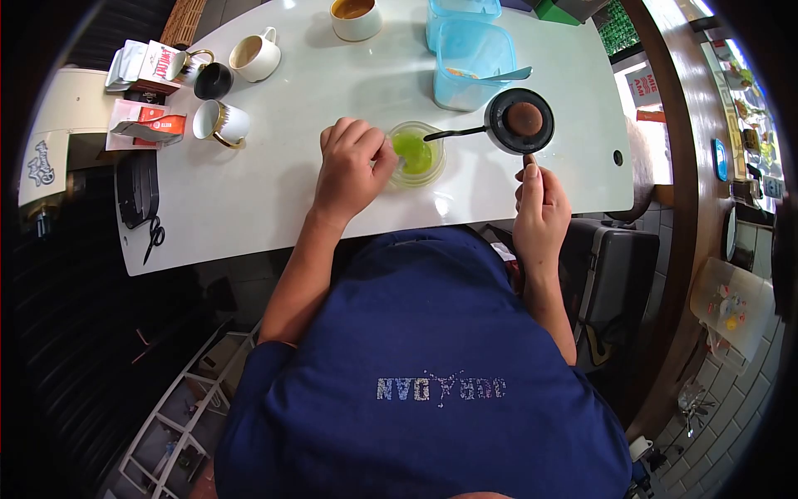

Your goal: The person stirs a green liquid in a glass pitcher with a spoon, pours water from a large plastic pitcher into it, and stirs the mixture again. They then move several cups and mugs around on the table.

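My left hand (356,166) is closed at the left side of a clear bowl (428,177) holding bright green liquid (413,153). Whatever its fingers grip, if anything, is hidden; a pale shape shows at the bowl's left edge. To the right, the thumb and fingers of my right hand (540,208) pinch the short handle-like end of a round black dish-like thing (497,125) with a brown round middle (524,119). From this thing a thin black stem (455,133) reaches left, its tip over the bowl's right rim.
Blue plastic tubs (474,50) stand behind, one with a utensil (509,75) across its rim. A white bowl (357,21), mugs (255,56), a small black cup (214,81) and packets (150,122) occupy the white table (274,179). Scissors (154,237) lie at its left edge.
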Motion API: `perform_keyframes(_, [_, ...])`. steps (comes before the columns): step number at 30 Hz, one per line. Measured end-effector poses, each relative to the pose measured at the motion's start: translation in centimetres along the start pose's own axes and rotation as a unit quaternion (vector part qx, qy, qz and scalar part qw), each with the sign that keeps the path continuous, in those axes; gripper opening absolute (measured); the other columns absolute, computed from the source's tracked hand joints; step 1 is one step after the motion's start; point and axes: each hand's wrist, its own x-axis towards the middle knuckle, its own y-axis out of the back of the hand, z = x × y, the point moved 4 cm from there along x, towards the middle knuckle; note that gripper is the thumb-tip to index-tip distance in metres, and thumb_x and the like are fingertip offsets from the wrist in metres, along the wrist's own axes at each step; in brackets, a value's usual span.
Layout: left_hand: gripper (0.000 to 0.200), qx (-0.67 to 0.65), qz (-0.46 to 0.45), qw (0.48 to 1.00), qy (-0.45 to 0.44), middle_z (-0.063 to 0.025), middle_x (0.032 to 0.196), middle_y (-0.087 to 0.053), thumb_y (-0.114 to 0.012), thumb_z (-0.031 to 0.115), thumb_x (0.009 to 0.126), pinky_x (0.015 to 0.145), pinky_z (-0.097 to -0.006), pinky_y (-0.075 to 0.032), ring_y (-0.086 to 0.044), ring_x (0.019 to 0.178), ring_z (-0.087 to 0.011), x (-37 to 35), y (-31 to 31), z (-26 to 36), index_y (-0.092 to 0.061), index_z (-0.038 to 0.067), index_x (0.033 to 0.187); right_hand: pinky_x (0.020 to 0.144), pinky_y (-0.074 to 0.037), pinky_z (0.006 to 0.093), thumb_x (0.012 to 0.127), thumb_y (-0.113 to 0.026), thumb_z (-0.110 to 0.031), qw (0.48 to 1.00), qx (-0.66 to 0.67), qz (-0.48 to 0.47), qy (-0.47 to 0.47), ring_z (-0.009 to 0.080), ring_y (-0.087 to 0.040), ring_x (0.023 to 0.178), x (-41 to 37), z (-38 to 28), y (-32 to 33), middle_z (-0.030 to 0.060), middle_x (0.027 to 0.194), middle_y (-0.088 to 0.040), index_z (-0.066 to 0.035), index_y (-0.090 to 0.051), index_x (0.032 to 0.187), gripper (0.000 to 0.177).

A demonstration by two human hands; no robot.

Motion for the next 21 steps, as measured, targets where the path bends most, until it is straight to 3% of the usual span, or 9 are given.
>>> perform_keyframes(2, [0.015, 0.012, 0.003, 1.0, -0.012, -0.0055, 0.069, -0.047, -0.059, 0.009, 0.08, 0.075, -0.0367, -0.036, -0.05, 0.079, -0.0251, 0.2, 0.0, 0.2, -0.05, 0.006, 0.069, 0.049, -0.029, 0.0205, 0.099, -0.049, -0.023, 1.0, 0.001, 0.001, 0.002, 0.003, -0.038, 0.055, 0.0, 0.0, 0.0, -0.0033, 0.062, -0.045, 0.003, -0.058, 0.088, 0.03])
perform_keyframes(4, [0.014, 0.023, 0.024, 0.999, -0.019, -0.0046, 0.071, -0.048, -0.06, 0.009, 0.08, 0.075, -0.0363, -0.036, -0.05, 0.08, -0.0247, 0.4, -0.3, 0.3, -0.051, 0.007, 0.069, 0.053, -0.037, 0.0223, 0.097, -0.051, -0.022, 1.0, -0.008, -0.004, -0.017, 0.0057, -0.048, 0.059, 0.0, 0.2, 0.2, 0.0016, 0.067, -0.056, 0.006, -0.062, 0.096, 0.03])
perform_keyframes(11, [0.013, 0.033, 0.045, 0.998, -0.025, -0.0018, 0.075, -0.048, -0.064, 0.013, 0.08, 0.076, -0.0357, -0.035, -0.049, 0.083, -0.0222, 0.6, -1.5, 0.3, -0.053, 0.011, 0.072, 0.053, -0.037, 0.0223, 0.097, -0.051, -0.022, 1.0, -0.012, -0.006, -0.021, 0.0058, -0.048, 0.06, -0.1, 0.4, 0.3, 0.002, 0.068, -0.056, 0.006, -0.062, 0.096, 0.03])
perform_keyframes(13, [0.014, 0.027, 0.055, 0.998, -0.012, -0.0023, 0.075, -0.048, -0.063, 0.015, 0.082, 0.077, -0.0358, -0.035, -0.049, 0.083, -0.0226, 0.6, -1.6, 0.1, -0.053, 0.01, 0.072, 0.049, -0.029, 0.0201, 0.099, -0.048, -0.022, 1.0, 0.003, 0.009, -0.002, 0.0029, -0.038, 0.054, -0.1, 0.1, 0.2, -0.0035, 0.062, -0.044, 0.003, -0.058, 0.088, 0.029])
perform_keyframes(17, [0.015, 0.012, 0.053, 0.999, 0.008, -0.0026, 0.075, -0.048, -0.063, 0.016, 0.083, 0.077, -0.0356, -0.036, -0.049, 0.083, -0.0226, 0.2, -2.0, -0.2, -0.053, 0.01, 0.073, 0.049, -0.029, 0.0201, 0.099, -0.048, -0.023, 1.0, 0.008, 0.005, -0.006, 0.0028, -0.037, 0.054, 0.0, 0.5, 0.4, -0.0036, 0.062, -0.044, 0.002, -0.058, 0.088, 0.029])
perform_keyframes(19, [0.016, -0.003, 0.019, 1.0, 0.011, -0.0043, 0.073, -0.049, -0.06, 0.016, 0.087, 0.077, -0.0362, -0.036, -0.05, 0.082, -0.0243, 0.1, -1.9, -0.1, -0.054, 0.007, 0.075, 0.054, -0.038, 0.023, 0.097, -0.051, -0.024, 1.0, -0.012, 0.008, -0.013, 0.0064, -0.048, 0.06, 0.1, 0.6, 0.6, 0.0023, 0.068, -0.056, 0.005, -0.062, 0.094, 0.031])
perform_keyframes(21, [0.016, -0.001, 0.003, 1.0, 0.009, -0.0043, 0.073, -0.049, -0.06, 0.016, 0.087, 0.077, -0.0362, -0.036, -0.05, 0.082, -0.0243, 0.1, -1.4, 0.2, -0.054, 0.007, 0.075, 0.054, -0.038, 0.0229, 0.097, -0.051, -0.024, 1.0, -0.016, 0.005, -0.017, 0.0064, -0.048, 0.06, 0.1, 0.6, 0.6, 0.0023, 0.068, -0.056, 0.005, -0.062, 0.094, 0.031])
